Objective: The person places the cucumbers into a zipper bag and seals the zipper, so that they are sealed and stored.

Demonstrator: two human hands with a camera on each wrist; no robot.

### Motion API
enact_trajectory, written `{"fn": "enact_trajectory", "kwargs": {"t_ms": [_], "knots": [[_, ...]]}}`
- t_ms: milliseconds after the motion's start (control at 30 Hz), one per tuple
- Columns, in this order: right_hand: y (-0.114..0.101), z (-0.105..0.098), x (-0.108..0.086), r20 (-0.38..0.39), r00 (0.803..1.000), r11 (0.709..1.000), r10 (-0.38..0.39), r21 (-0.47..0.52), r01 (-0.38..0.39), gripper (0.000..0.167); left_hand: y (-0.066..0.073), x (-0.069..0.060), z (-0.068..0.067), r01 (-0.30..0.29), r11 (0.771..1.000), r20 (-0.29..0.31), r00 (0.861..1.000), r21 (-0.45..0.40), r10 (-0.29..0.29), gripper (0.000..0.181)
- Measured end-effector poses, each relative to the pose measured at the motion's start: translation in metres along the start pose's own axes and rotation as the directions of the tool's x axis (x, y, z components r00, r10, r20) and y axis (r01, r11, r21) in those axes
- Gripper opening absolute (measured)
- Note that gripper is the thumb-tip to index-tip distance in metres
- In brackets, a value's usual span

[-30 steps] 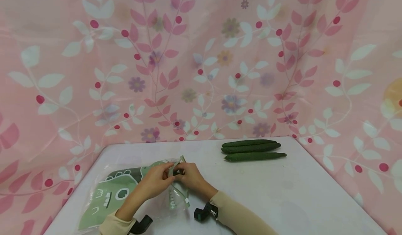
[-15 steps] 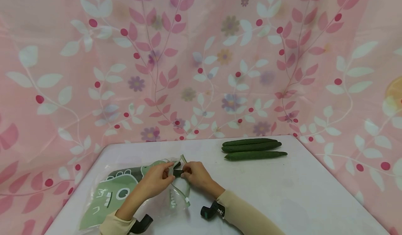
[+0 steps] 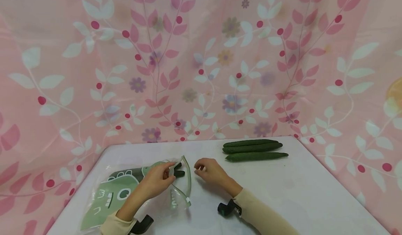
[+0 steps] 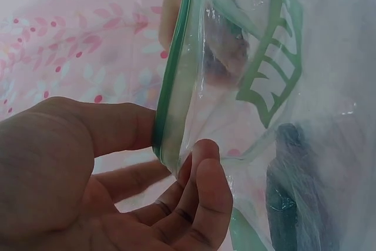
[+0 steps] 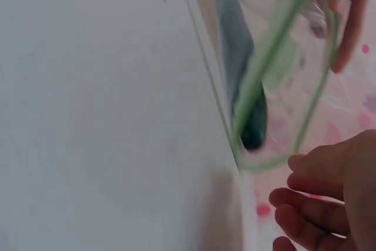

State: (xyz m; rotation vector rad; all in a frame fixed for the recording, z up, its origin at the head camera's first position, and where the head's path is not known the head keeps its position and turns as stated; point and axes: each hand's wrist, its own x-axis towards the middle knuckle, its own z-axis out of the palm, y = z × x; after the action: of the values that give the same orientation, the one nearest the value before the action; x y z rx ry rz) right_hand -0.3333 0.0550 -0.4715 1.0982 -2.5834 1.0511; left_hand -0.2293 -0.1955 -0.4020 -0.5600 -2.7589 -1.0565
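A clear zip bag (image 3: 108, 205) with a green cartoon print lies at the left of the table. My left hand (image 3: 156, 181) pinches the near side of its mouth, whose green zip edge (image 4: 170, 80) runs between thumb and fingers in the left wrist view. The mouth gapes toward the right. Inside, dark green cucumbers (image 3: 179, 173) show their ends near the opening; in the right wrist view one cucumber (image 5: 235, 45) shows behind the green rim. My right hand (image 3: 213, 173) hovers just right of the mouth, fingers loosely bent, holding nothing.
Three more cucumbers (image 3: 255, 156) lie side by side at the back right of the white table (image 3: 282, 196). A white slider (image 3: 187, 200) sits at the near end of the zip. Behind the table hangs a pink floral cloth (image 3: 201, 53).
My right hand has let go of the cucumber end at the bag's mouth and drawn away to the right. The left hand keeps its pinch on the bag.
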Motion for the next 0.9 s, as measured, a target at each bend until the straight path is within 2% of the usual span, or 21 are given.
{"fn": "enact_trajectory", "kwargs": {"t_ms": [133,233,300,467,533,633,900], "knots": [[0.021,-0.041,-0.021,-0.050,0.997,0.995,-0.064,-0.074,0.060,0.007,0.000,0.002,-0.001,-0.031,0.999,0.022,0.999,-0.017,0.032,0.034],[0.040,-0.073,-0.038,-0.131,0.988,0.991,-0.087,-0.109,0.073,0.006,-0.001,0.001,-0.003,-0.038,0.999,0.051,0.998,-0.019,0.039,0.025],[0.053,-0.093,-0.050,-0.179,0.982,0.992,-0.066,-0.120,0.044,0.007,-0.001,0.000,-0.003,-0.042,0.999,0.069,0.997,-0.015,0.043,0.021],[0.078,-0.133,-0.071,-0.228,0.970,0.982,0.078,-0.149,-0.114,0.011,-0.004,-0.003,-0.003,-0.029,1.000,0.089,0.996,-0.010,0.030,0.027],[0.084,-0.145,-0.076,-0.230,0.965,0.971,0.124,-0.170,-0.166,0.013,-0.004,-0.003,-0.003,-0.014,1.000,0.089,0.996,-0.007,0.014,0.031],[0.090,-0.157,-0.082,-0.230,0.961,0.957,0.154,-0.208,-0.204,0.015,-0.004,-0.002,-0.002,0.000,1.000,0.081,0.997,0.002,0.000,0.036],[0.108,-0.174,-0.094,-0.209,0.954,0.925,0.213,-0.270,-0.266,0.020,-0.003,-0.002,-0.002,-0.021,1.000,0.092,0.995,-0.020,0.023,0.039]]}}
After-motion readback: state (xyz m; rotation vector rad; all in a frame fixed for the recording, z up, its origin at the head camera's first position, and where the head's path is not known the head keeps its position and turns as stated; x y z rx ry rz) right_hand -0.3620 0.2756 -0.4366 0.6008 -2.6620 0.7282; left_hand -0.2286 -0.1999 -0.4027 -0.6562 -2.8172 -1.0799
